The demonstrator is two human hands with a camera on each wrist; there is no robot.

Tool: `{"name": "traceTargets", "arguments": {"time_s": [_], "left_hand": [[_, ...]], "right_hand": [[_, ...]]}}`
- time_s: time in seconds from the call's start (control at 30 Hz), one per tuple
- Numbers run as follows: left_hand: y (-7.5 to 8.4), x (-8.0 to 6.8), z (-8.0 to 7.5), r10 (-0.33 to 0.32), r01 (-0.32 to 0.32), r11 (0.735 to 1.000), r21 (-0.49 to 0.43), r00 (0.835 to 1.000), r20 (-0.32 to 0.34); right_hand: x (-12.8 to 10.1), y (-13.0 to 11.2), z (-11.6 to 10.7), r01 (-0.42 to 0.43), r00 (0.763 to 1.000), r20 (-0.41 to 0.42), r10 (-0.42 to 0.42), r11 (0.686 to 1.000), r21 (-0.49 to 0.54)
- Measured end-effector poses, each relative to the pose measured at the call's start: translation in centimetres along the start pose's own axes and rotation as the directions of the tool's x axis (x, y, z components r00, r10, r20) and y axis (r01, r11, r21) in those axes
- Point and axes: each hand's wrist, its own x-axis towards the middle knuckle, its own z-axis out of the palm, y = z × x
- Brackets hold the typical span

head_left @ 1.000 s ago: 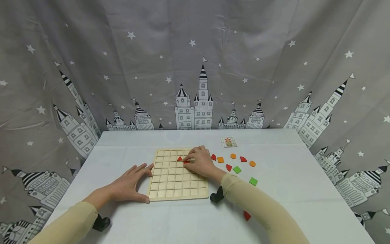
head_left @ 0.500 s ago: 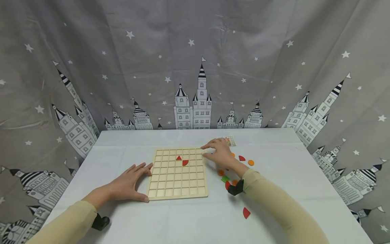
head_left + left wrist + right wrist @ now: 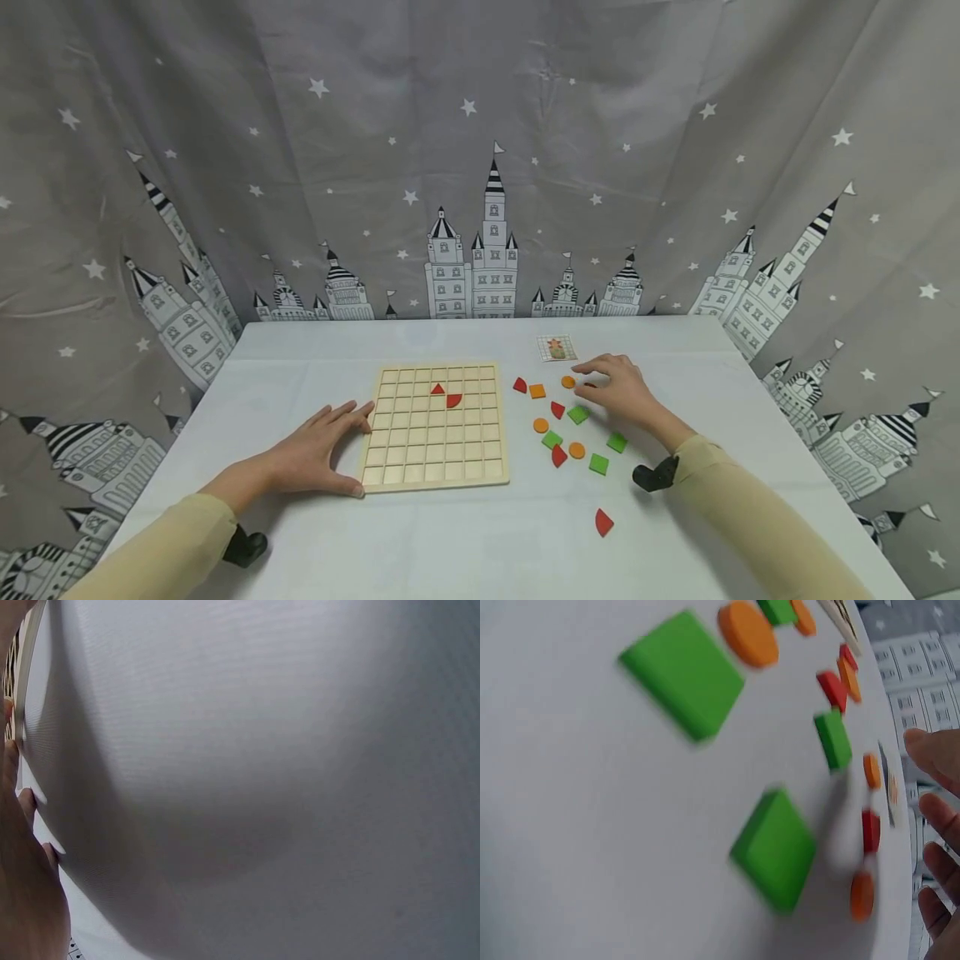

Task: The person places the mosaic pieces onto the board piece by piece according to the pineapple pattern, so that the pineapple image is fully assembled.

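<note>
A pale wooden grid board (image 3: 435, 447) lies flat on the table, left of centre. On it are a red triangle (image 3: 438, 388) and, diagonally beside it, a red quarter-circle (image 3: 454, 401). My left hand (image 3: 315, 452) rests at the board's left edge with fingers spread. Over the loose pieces on the right, my right hand (image 3: 621, 393) hovers, thumb and fingers apart and nothing held. Nearest it is an orange disc (image 3: 567, 382); a red piece (image 3: 589, 385) is partly covered by the fingers. The right wrist view shows the fingers bent loosely, apart from the green squares (image 3: 684, 675).
Several red, orange and green pieces lie scattered between the board and my right forearm. A lone red quarter-circle (image 3: 603, 522) sits nearer the front. A small picture card (image 3: 557, 348) lies at the back, before a grey castle-print curtain (image 3: 600, 167).
My right hand has left the red quarter-circle on the board and moved right, past the board's edge, over the loose pieces. The left hand has stayed at the board's edge.
</note>
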Motion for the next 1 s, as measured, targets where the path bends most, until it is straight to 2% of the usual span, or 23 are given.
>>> {"name": "traceTargets", "arguments": {"time_s": [0.27,0.43,0.57,0.73,1.0], "left_hand": [[0.2,0.0,-0.1,-0.009,0.009,1.000,-0.005,1.000,0.006],[0.2,0.0,-0.1,-0.009,0.009,1.000,-0.006,1.000,0.001],[0.2,0.1,-0.1,-0.003,0.003,1.000,-0.002,1.000,-0.006],[0.2,0.1,-0.1,0.000,0.000,1.000,0.004,1.000,-0.016],[0.0,0.0,0.2,-0.009,0.009,1.000,-0.007,1.000,-0.006]], "right_hand": [[-2.8,3.7,-1.7,-0.068,0.997,-0.030,0.066,0.996,-0.065],[-3.6,4.9,-1.9,-0.112,0.993,-0.027,0.111,0.991,-0.072],[-3.4,5.1,-1.5,-0.105,0.994,-0.034,0.104,0.993,-0.049],[-1.6,4.2,-0.4,-0.062,0.998,-0.033,0.061,0.998,-0.027],[1.4,0.5,1.9,0.001,0.999,0.040,0.001,0.998,-0.055]]}}
